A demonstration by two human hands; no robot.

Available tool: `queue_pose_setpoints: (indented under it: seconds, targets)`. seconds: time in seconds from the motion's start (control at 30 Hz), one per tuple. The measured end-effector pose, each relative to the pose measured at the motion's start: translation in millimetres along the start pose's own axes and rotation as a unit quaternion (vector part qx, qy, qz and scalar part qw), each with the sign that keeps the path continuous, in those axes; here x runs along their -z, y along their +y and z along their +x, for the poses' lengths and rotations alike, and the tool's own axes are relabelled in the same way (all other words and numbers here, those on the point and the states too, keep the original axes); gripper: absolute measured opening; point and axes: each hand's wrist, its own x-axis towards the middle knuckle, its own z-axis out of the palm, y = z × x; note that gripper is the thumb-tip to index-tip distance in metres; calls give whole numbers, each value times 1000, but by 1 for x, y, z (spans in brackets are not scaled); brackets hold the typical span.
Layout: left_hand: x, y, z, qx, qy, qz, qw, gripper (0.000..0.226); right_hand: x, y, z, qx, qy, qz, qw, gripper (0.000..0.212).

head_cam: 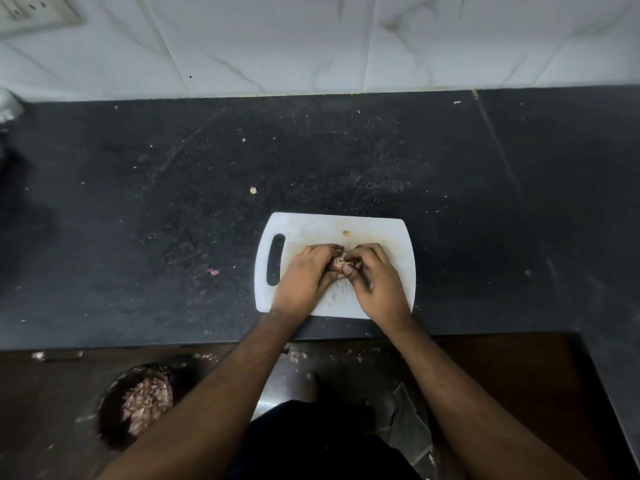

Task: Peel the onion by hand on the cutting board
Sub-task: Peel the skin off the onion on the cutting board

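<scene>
Together, left hand [304, 271] and right hand [375, 280] clasp a small papery pink onion [338, 263] over the smooth white rounded plastic cutting board [346, 226] on speckled black stone counter [173, 188].

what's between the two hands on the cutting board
In the head view, the onion sits between the left hand and right hand, over the cutting board.

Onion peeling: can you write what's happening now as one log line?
step: peeling | left hand: holding onion | right hand: pinching skin | place: over cutting board | peels: in bin on floor
</scene>
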Motion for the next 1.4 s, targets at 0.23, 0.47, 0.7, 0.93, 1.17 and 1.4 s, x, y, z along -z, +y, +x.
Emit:
queue_pose_setpoints:
  seconds: [0.23, 0.47, 0.7, 0.93, 1.17, 1.4]
  targets:
    - [-1, -9, 1, -21, -8, -11, 1000, 28, 1, -4, -4, 2, 22, -29, 999, 16]
    - [-1, -12, -1, -10, 4, -52, 999, 25, 1, -4, -4, -13, 17, -41, 999, 19]
    - [-1, -14, -1, -21, -3, -43, 999, 34, 2, -1, -1, -18, 7, -46, 999, 19]
    - [-3, -17, 1, -14, -14, -28, 999, 34, 7, 6, 11, -15, -62, -37, 997, 23]
    - [-4, -12, 1, -7, -12, -16, 1000, 31, 10, 14, 18, 40, -100, -79, 991, 16]
    - [-5, -9, 3, 7, 4, -42, 999, 32, 10, 15, 18, 43, -89, -67, 993, 13]
